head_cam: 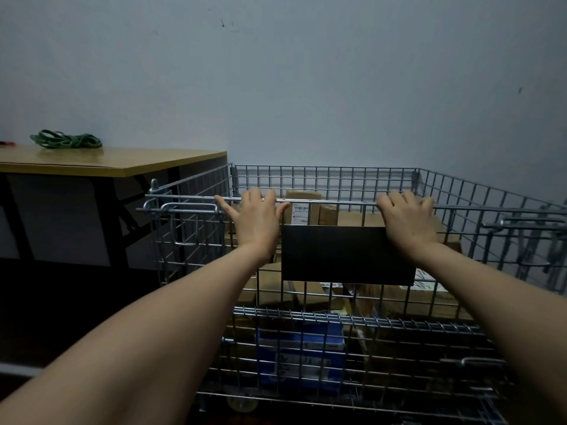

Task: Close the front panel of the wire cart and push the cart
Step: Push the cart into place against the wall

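Observation:
A grey wire cart (325, 179) stands in front of me, full of cardboard boxes (303, 196). Its front panel (334, 204) stands upright, with a black plate (346, 256) fixed on its mesh. My left hand (256, 220) lies on the panel's top bar left of the middle, fingers spread over the bar. My right hand (408, 220) grips the same bar on the right, fingers curled over it. A latch loop (190, 208) sits at the panel's left corner.
A wooden-topped table (101, 162) stands close to the cart's left side, with a coil of green cord (66, 140) on it. A plain wall (306, 87) rises right behind the cart. A blue box (300, 354) shows through the lower mesh.

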